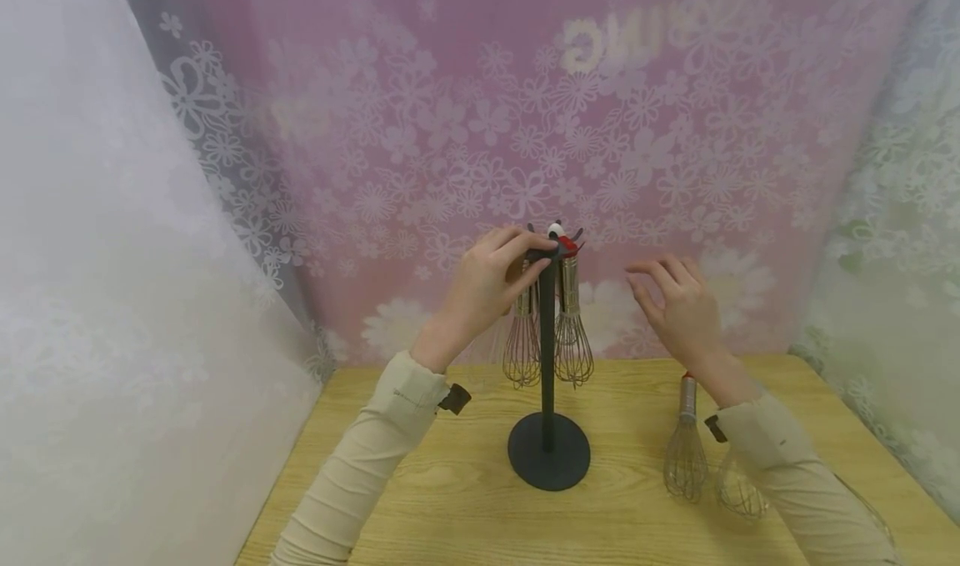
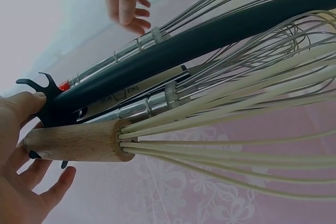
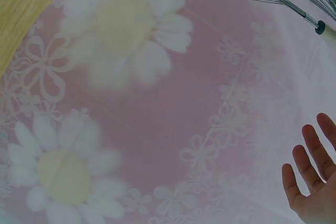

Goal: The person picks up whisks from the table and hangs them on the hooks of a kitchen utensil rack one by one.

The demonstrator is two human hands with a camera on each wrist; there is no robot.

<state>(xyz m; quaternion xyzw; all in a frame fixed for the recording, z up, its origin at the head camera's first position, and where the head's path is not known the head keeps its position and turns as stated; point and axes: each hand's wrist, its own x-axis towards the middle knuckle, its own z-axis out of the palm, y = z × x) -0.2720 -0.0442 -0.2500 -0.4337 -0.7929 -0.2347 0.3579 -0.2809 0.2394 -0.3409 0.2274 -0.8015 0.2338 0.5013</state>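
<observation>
A black utensil stand (image 1: 548, 366) rises from a round base, with a ring of hooks on top. My left hand (image 1: 491, 274) grips this hooked top; in the left wrist view its thumb (image 2: 26, 103) presses on a hook. Metal whisks (image 1: 573, 345) hang from the stand, one with a red end. Beside the left fingers hangs a whisk with a wooden handle (image 2: 79, 142) and pale wires. To the right of the stand, my right hand (image 1: 684, 308) hovers in the air, fingers loosely bent and holding nothing.
On the wooden table (image 1: 457, 499), a metal whisk (image 1: 686, 458) lies below the right hand. Another whisk (image 1: 742, 491) is partly hidden by the right sleeve. Flower-patterned curtains (image 1: 480, 132) enclose the back and sides.
</observation>
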